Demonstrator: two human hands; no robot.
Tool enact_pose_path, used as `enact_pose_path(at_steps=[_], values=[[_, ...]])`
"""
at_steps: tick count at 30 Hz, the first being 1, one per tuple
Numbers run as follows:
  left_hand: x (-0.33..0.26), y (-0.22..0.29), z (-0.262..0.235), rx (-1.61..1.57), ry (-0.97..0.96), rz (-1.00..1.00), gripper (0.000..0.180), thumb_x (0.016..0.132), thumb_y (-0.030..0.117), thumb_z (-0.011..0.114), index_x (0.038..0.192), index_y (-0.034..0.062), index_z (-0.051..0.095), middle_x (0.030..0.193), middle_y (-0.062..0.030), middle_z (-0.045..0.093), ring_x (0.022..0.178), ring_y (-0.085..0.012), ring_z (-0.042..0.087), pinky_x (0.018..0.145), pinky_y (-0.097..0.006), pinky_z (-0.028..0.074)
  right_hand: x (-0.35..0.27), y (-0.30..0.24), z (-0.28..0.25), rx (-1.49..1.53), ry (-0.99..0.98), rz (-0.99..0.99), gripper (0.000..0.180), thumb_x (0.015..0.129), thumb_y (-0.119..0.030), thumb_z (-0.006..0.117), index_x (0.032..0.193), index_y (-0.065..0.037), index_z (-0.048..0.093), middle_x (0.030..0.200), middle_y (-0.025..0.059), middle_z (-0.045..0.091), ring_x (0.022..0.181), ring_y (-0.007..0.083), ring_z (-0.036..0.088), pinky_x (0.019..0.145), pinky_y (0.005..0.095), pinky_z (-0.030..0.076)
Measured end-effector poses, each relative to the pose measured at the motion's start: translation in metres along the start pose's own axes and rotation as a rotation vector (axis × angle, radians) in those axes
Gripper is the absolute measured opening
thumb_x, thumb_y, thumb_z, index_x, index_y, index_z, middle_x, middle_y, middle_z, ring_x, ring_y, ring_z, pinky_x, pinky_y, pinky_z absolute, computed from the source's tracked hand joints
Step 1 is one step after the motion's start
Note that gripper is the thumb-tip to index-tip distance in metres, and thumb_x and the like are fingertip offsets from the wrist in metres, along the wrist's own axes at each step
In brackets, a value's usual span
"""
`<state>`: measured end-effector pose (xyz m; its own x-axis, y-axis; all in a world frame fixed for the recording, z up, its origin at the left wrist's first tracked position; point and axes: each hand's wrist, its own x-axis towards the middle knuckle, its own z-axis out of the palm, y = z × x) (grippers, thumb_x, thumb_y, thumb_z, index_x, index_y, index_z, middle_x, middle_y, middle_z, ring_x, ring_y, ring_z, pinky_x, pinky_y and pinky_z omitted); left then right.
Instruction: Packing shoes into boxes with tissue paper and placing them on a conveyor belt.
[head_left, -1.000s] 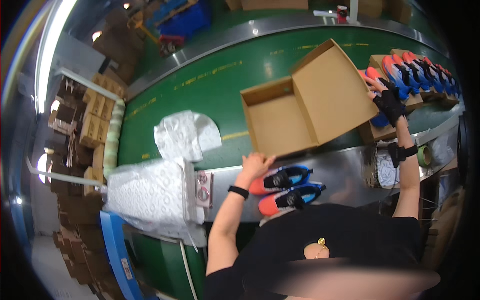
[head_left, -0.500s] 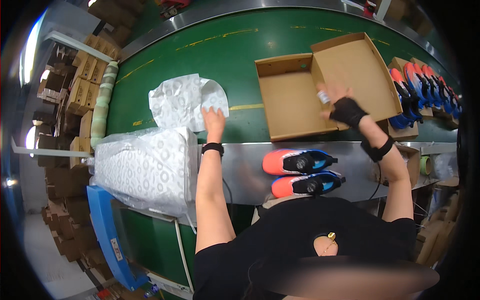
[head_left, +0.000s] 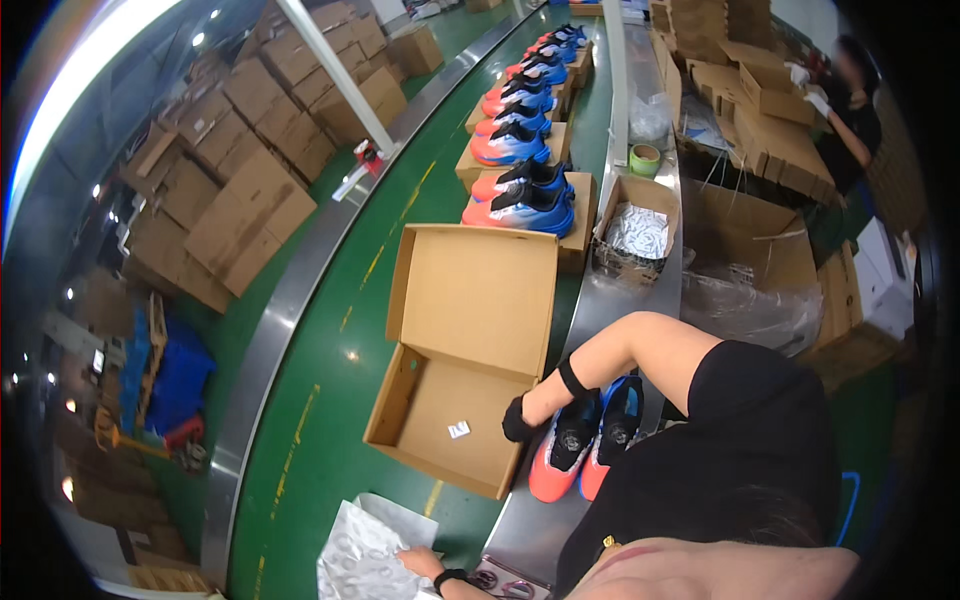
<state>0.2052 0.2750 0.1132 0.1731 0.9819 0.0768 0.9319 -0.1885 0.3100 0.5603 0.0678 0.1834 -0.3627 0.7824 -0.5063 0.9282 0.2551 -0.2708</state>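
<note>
One view, head, on my feed. Left hand (head_left: pixel 421 563) touches patterned paper (head_left: pixel 362 548); pinching or not, I cannot tell. Gloved right hand (head_left: pixel 516 421) near open box (head_left: pixel 450 388), fingers hidden, state unclear. White packet (head_left: pixel 458 429) inside; nearest shoe pair (head_left: pixel 571 442) alongside.

One open shoebox (head_left: pixel 475 310); one sachet (head_left: pixel 459 429) inside; two shoes (head_left: pixel 567 442) beside; one green roll (head_left: pixel 642 168); farther shoes (head_left: pixel 520 214) uncountable.

A tube light (head_left: pixel 52 95) is glaring at upper left, a steel rail (head_left: pixel 283 318) is glinting, and lines are bowing toward blackened corners.
</note>
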Motion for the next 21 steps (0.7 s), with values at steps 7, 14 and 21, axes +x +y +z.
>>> enact_pose_path(at_steps=[7, 14, 21], values=[[-0.022, 0.170, -0.161, -0.495, 0.073, 0.449, 0.036, 0.081, 0.012, 0.051, 0.108, -0.0103, 0.043, 0.124, -0.0241, 0.033, 0.103, -0.0325, 0.044, 0.078, -0.035, 0.041, -0.031, -0.050, -0.030, 0.372, 0.367, -0.107, 0.071, 0.066, -0.035, 0.061, 0.125, -0.005, 0.036, 0.116, 0.0226, 0.047, 0.106, 0.0302, 0.048, 0.085, 0.0383, 0.041], [-0.095, 0.337, -0.190, -0.802, -0.270, 0.804, 0.030, 0.084, 0.010, 0.049, 0.109, -0.0053, 0.044, 0.115, -0.0169, 0.040, 0.101, -0.0239, 0.045, 0.082, -0.032, 0.040, -0.084, -0.076, -0.112, 1.179, 1.372, -0.265, 0.052, 0.070, -0.030, 0.063, 0.107, 0.000, 0.044, 0.092, 0.0154, 0.055, 0.086, 0.0200, 0.054, 0.073, 0.0314, 0.044], [-0.117, 0.389, -0.190, -0.606, 0.063, 0.944, 0.045, 0.086, 0.026, 0.049, 0.115, -0.0075, 0.040, 0.121, -0.0220, 0.038, 0.112, -0.0309, 0.039, 0.091, -0.038, 0.032, -0.112, 0.015, -0.097, 1.068, 1.542, 0.216, 0.066, 0.071, -0.042, 0.057, 0.116, 0.004, 0.038, 0.103, 0.0217, 0.052, 0.097, 0.0330, 0.050, 0.081, 0.0373, 0.040]])
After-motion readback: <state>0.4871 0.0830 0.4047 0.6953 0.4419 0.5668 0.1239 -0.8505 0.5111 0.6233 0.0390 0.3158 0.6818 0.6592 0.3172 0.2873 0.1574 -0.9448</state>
